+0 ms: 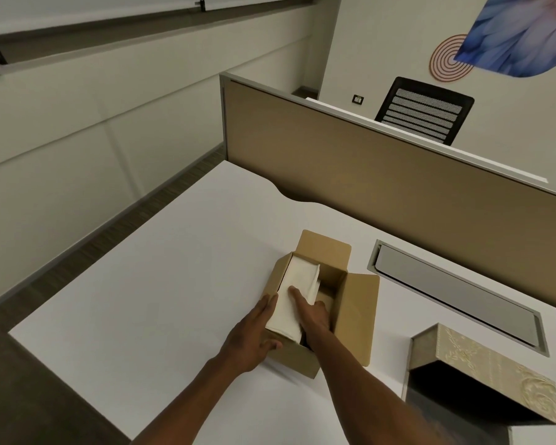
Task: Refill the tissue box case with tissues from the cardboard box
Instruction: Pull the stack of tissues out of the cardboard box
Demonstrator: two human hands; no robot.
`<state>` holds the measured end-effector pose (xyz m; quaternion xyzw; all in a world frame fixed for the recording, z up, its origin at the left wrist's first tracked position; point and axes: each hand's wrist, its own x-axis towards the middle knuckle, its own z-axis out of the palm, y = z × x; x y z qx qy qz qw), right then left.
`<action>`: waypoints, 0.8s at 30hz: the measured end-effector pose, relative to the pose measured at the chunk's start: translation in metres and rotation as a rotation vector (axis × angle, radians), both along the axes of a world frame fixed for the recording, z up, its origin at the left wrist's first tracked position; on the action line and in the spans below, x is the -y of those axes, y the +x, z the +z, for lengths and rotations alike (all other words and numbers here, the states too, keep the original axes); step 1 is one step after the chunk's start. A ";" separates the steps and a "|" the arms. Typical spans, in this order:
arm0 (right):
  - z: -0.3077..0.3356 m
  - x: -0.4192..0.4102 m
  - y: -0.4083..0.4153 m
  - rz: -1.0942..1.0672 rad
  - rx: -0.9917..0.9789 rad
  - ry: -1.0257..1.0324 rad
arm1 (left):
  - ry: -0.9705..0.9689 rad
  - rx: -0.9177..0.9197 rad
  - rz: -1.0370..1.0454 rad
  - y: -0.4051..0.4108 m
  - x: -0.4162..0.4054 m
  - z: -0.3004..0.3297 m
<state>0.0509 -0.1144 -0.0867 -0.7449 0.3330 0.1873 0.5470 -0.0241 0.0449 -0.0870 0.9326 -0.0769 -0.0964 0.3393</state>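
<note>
An open brown cardboard box (357,311) sits on the white desk (161,268), flaps spread. A white stack of tissues (297,282) lies in its left half, its near end raised over the box's edge. My left hand (254,335) rests against the box's left side, thumb under the stack's near end. My right hand (312,311) lies on top of the stack with fingers reaching into the box beside it. The tissue box case (482,364), beige with an embossed pattern, stands open at the lower right with a dark empty inside.
A metal cable hatch (456,295) is set into the desk behind the case. A tan partition (382,175) runs along the desk's far side, with a black mesh chair (426,110) beyond it. The desk's left edge drops to dark floor.
</note>
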 end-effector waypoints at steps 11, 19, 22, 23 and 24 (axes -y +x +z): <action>-0.017 0.008 0.006 -0.177 0.069 0.273 | -0.002 -0.003 0.001 -0.001 0.002 0.003; 0.016 0.011 -0.003 -0.078 -0.049 0.452 | 0.005 -0.084 0.073 0.000 0.008 0.005; 0.027 0.012 -0.002 -0.072 -0.047 0.519 | -0.012 -0.091 0.068 -0.001 0.006 0.001; 0.030 0.012 -0.003 -0.080 -0.040 0.527 | -0.015 -0.089 0.066 -0.002 0.005 0.001; 0.033 0.012 -0.003 -0.085 -0.034 0.539 | -0.022 -0.088 0.070 -0.002 0.005 0.002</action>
